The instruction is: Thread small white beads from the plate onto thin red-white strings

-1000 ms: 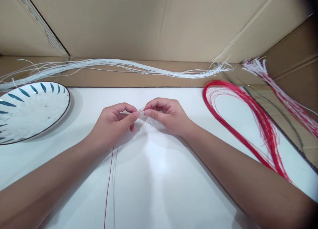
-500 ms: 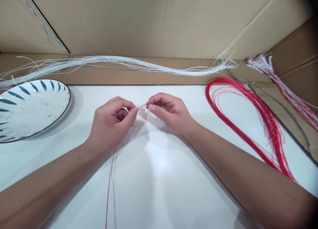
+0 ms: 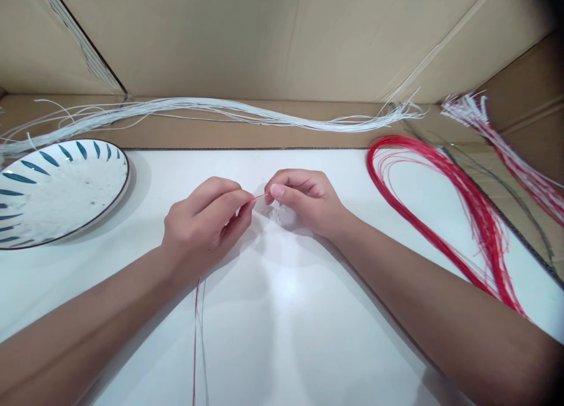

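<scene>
Between my two hands, near the middle of the view, a short stretch of thin red cord (image 3: 261,195) runs from fingertip to fingertip. My left hand (image 3: 209,218) pinches it between thumb and fingers, and the cord's long end (image 3: 195,341) hangs below the wrist toward the near edge. My right hand (image 3: 306,200) grips the other end with thumb and forefinger. Beneath the right fingers, several tiny clear pieces (image 3: 277,213) lie on the white surface, partly hidden by the hand.
A white plate (image 3: 74,188) with blue-green leaf marks sits at the left. White cords (image 3: 211,105) stretch across the cardboard (image 3: 247,138) at the back. Looped red cords (image 3: 423,232) lie at the right, with a red and white bundle (image 3: 515,150) beyond them.
My left hand has turned, its fingers now extended over the thumb, and has shifted slightly right. My right hand has moved a little right, the red cord still between them.
</scene>
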Demonstrator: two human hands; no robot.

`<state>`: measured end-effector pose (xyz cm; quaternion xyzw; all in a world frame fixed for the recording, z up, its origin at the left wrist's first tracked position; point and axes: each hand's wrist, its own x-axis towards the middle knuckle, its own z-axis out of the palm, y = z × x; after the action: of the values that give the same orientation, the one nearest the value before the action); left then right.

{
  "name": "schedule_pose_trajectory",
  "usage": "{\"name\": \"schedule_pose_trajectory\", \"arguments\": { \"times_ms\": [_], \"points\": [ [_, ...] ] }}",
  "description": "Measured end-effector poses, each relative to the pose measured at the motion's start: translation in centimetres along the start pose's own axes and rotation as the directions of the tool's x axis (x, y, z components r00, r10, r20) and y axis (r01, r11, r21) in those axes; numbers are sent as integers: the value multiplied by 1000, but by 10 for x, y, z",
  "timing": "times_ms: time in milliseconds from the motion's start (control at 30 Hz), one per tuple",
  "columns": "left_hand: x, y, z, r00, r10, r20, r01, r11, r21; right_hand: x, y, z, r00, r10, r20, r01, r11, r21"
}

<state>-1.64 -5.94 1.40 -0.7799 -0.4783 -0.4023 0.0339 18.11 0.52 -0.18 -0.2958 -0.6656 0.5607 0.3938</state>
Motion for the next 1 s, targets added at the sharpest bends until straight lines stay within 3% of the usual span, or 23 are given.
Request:
{"name": "schedule_pose_trajectory", "arguments": {
  "times_ms": [100,300,567,700,767,833,900,967,1000],
  "points": [
    [-1,-2,1,1000,23,-9,-23,1000,-6,-1,0,2,1000,-8,-9,8,1000,-15],
    [1,-3,2,998,-61,14,61,998,-30,-2,2,1,999,-31,-14,31,999,-20],
    [0,-2,2,998,50,-27,-52,998,-46,-1,3,0,1000,16,-3,-16,999,-45],
    [1,1,1,999,-43,7,43,995,-91,-1,4,0,1000,-14,6,14,999,-48],
    [2,3,1,988,-135,78,149,963,-223,-1,5,0,999,-44,10,45,997,-58],
    [4,2,1,929,-288,234,364,826,-431,0,6,0,996,-90,20,91,994,-67],
    [7,-1,2,805,-428,410,592,547,-592,0,6,0,990,-139,27,140,987,-75],
    [11,-6,3,687,-487,539,708,280,-649,1,7,0,981,-191,36,193,977,-86],
    [13,-8,4,650,-487,584,733,200,-650,1,7,1,976,-216,42,219,971,-96]
  ]
}}
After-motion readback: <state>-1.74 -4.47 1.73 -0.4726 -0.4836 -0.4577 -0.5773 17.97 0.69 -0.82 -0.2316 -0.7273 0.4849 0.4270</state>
